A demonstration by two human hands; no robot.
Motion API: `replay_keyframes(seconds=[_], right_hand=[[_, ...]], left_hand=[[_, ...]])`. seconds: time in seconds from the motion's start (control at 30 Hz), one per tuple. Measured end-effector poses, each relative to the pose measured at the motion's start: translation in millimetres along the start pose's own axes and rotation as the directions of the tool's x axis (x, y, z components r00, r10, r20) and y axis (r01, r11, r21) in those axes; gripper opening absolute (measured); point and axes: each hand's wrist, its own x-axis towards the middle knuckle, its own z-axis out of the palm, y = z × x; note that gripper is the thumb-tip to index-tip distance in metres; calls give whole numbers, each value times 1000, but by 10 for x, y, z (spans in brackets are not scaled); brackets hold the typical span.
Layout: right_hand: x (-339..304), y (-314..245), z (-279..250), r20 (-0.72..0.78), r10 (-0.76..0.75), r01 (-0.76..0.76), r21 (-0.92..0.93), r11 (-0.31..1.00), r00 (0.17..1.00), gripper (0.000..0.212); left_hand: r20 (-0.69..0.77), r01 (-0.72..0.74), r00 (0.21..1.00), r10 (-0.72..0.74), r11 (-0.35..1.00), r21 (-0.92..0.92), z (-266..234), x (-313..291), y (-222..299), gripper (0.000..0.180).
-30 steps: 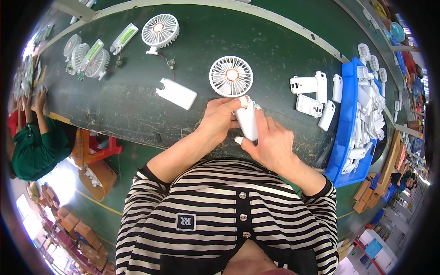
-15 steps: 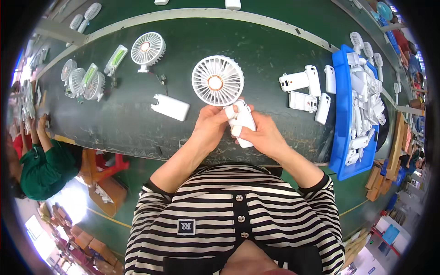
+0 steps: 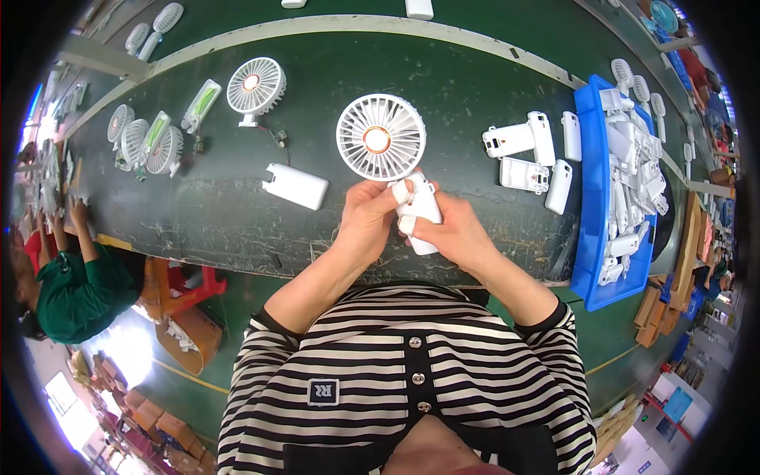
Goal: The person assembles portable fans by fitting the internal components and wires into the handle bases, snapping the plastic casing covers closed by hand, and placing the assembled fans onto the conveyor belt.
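A white handheld fan (image 3: 381, 138) with an orange ring round its hub is held over the near part of the green table. My left hand (image 3: 370, 215) is closed on the top of its white handle (image 3: 419, 207), just under the round grille, with the thumb pressed on the front. Lower down, my right hand (image 3: 457, 231) grips the same handle, its covered thumb lying across it. Both thumbs have white coverings on their tips. The fingers behind the handle are hidden. Left of my hands lies a loose white handle shell (image 3: 296, 186).
A fan head (image 3: 256, 85) with a wire lies at the upper left, beside more fan parts (image 3: 147, 142). Several white handle shells (image 3: 525, 150) lie on the right, next to a blue bin (image 3: 590, 198) full of white parts. A person in green (image 3: 83, 289) sits at far left.
The fan head has shifted slightly to the right and turned a little. Both hands keep their hold on the handle. The person at far left has moved an arm slightly.
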Motion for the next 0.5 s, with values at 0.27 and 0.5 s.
replay_keyframes(seconds=[0.27,0.5], right_hand=[[77,-38,20,-51,130,-110,287,952,990,24],[102,36,36,-43,110,-90,322,942,993,22]], left_hand=[[19,23,1000,-23,999,25,6,50,19,42],[25,-24,999,23,998,52,-30,66,-60,45]])
